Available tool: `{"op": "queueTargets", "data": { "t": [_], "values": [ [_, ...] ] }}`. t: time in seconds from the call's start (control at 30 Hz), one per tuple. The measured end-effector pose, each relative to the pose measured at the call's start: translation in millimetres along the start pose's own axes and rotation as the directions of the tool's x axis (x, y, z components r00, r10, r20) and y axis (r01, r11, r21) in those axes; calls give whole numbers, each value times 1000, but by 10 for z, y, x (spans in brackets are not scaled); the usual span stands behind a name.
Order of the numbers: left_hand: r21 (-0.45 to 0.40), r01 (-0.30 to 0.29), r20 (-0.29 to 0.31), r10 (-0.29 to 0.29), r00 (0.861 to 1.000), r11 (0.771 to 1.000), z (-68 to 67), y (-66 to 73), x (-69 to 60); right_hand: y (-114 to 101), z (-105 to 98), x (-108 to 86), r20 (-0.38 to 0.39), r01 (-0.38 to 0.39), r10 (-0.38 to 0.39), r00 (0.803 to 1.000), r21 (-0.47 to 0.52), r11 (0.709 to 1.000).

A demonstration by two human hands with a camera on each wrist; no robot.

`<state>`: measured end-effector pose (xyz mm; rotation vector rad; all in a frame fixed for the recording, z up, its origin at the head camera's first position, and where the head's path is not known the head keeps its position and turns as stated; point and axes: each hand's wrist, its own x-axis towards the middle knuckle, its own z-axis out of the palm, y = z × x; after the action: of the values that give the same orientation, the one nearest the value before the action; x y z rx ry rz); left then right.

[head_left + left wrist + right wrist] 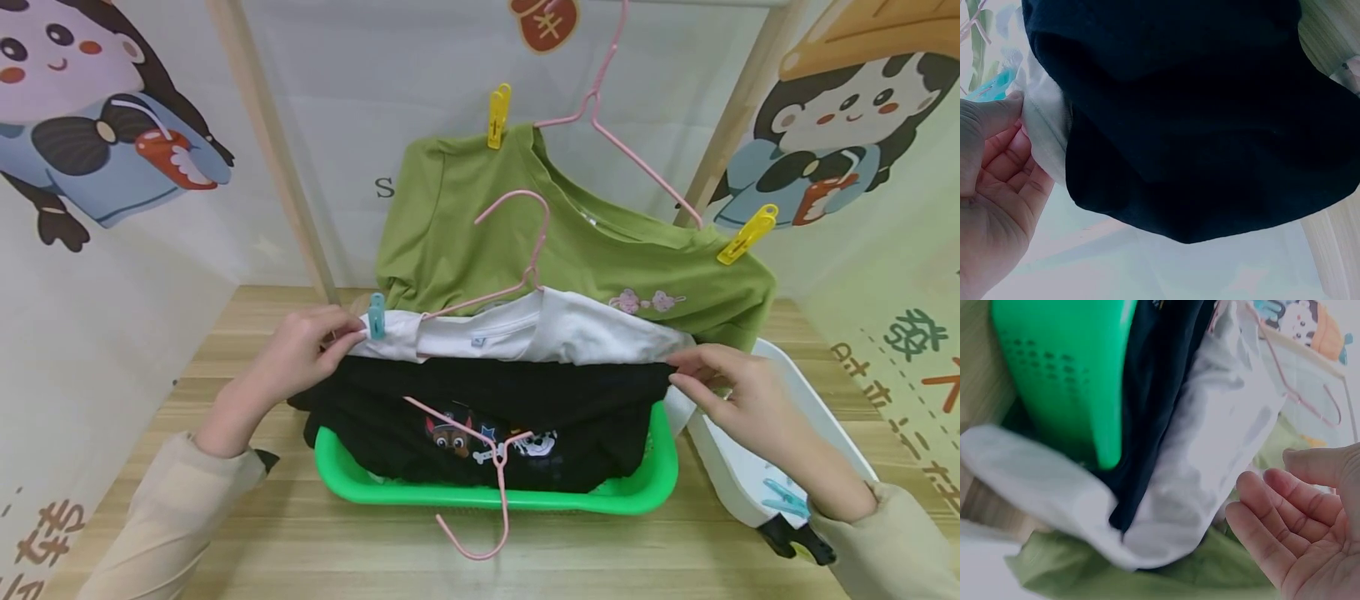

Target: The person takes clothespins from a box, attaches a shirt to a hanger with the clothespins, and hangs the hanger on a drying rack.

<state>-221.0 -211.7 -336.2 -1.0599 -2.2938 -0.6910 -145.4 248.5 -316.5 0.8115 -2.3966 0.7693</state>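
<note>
A white shirt [592, 329] on a pink hanger [536, 250] lies between a green shirt [480, 225] behind it and a black shirt [570, 400] in front. At the white shirt's left shoulder, beside a teal clothespin [377, 317], my left hand [303, 354] pinches the fabric between thumb and fingers, as the left wrist view confirms. Close by the other shoulder is my right hand [738, 408]. The right wrist view shows its fingers loosely bent, with a gap to the thumb and no cloth between them. The black shirt drapes over a green basket [495, 498].
Another pink hanger [501, 492] hangs over the basket's front. Yellow clothespins [747, 235] hold the green shirt to a third hanger [637, 154]. At the right stands a white bin [727, 475] with a teal clothespin [785, 498] inside. A wooden frame [273, 150] rises behind.
</note>
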Motion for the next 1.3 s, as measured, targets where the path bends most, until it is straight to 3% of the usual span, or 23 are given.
{"op": "queueTargets", "data": {
  "t": [0.3, 0.57, 0.77, 0.87, 1.07, 1.3],
  "values": [
    [-5, -5, -4, 5, 1000, 1000, 23, -9, -1, 203, -118, -232, -1, -105, 106, 994, -108, 989],
    [1, -9, -11, 9, 1000, 1000, 18, -23, -17, 416, -158, -352, 141, -223, 242, 960, -136, 965],
    [-1, -15, -8, 15, 1000, 1000, 24, -29, -21, 625, -169, -436, 180, -259, 289, 940, -171, 951],
    [-3, -15, -7, 15, 1000, 1000, 25, -30, -20, 701, -174, -479, 225, -301, 343, 912, -202, 932],
    [-1, -13, -5, 13, 1000, 1000, 20, -29, -20, 828, -169, -561, 373, -393, 460, 805, -245, 886],
    [-2, -6, 2, 6, 1000, 1000, 22, -38, -28, 968, -149, -656, 440, -319, 463, 769, -364, 875]
  ]
}}
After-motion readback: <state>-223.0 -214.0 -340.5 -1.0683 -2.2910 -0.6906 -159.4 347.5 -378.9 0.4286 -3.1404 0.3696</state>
